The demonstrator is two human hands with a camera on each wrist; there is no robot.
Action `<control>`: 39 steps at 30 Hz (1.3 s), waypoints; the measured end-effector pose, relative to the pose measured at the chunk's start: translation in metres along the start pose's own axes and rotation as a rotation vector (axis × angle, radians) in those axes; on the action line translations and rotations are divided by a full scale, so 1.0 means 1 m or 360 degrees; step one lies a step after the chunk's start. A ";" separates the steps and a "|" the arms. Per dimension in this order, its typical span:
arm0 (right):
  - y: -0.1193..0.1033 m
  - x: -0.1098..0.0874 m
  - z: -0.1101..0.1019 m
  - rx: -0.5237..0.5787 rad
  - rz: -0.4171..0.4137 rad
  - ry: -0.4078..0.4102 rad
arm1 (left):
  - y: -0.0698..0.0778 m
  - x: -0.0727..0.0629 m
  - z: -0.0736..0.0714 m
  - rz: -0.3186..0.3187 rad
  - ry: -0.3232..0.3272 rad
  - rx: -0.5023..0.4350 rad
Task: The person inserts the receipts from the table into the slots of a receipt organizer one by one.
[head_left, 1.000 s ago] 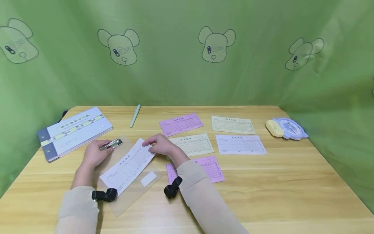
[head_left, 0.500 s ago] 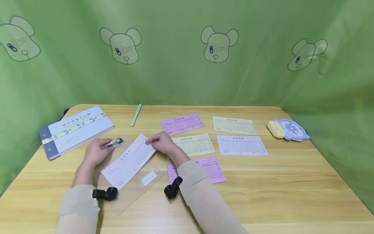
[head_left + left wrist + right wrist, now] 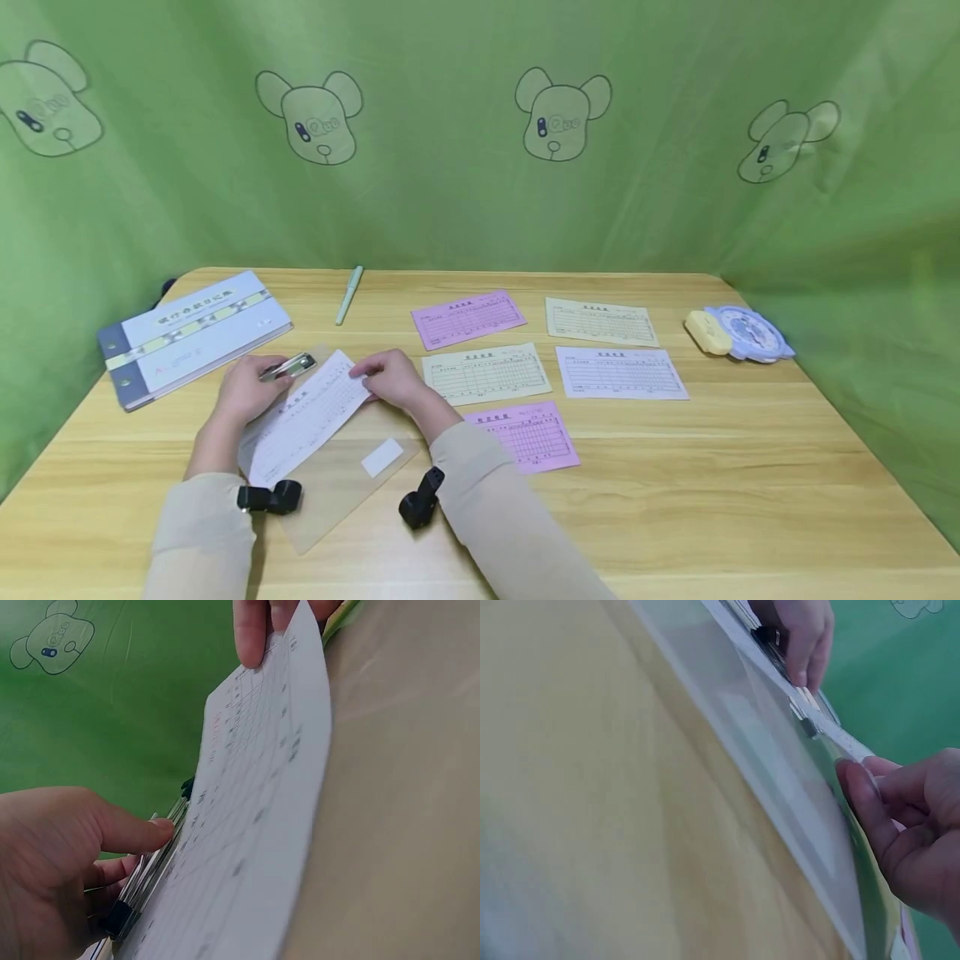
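Note:
A clear clipboard [image 3: 330,492] with a white label lies tilted at the left front. My left hand [image 3: 251,390] holds its metal clip [image 3: 298,364]; in the left wrist view the thumb presses on the clip's lever and the other fingers curl below. My right hand [image 3: 395,381] pinches the right end of a white printed slip [image 3: 300,425], between thumb and fingers in the right wrist view. The slip slants over the clipboard, its long edge right along the clip in the left wrist view. The left hand overlaps the slip's far left corner.
Right of the clipboard lie two pink slips [image 3: 468,319], two pale yellow slips [image 3: 487,373] and another white slip [image 3: 621,372]. A ledger book [image 3: 197,337] sits at the left, a pen [image 3: 349,296] at the back. A yellow and blue clock-shaped item [image 3: 750,333] stands at the right.
My right hand has carried the white slip to the left, closer to the clip and the left forearm. The left hand has stayed at the clip.

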State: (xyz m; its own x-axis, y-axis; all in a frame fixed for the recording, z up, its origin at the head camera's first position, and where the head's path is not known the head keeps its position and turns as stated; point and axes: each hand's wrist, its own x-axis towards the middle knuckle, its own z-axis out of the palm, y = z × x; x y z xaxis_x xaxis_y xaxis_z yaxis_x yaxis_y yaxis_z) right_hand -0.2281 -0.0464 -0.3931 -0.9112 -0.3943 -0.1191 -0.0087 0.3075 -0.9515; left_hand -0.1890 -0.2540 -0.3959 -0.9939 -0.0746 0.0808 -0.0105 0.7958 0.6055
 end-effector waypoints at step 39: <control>-0.006 0.007 0.016 0.0257 0.0258 0.0027 | 0.000 0.000 0.011 0.0309 0.0156 0.0435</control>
State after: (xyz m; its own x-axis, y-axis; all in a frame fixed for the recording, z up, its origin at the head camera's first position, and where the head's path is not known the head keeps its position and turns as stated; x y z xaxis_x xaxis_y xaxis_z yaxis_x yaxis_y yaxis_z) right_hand -0.2281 -0.0652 -0.3930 -0.9022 -0.3361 -0.2705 0.2031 0.2223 -0.9536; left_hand -0.1900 -0.2471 -0.4050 -0.9652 0.0469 0.2573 0.1353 0.9314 0.3378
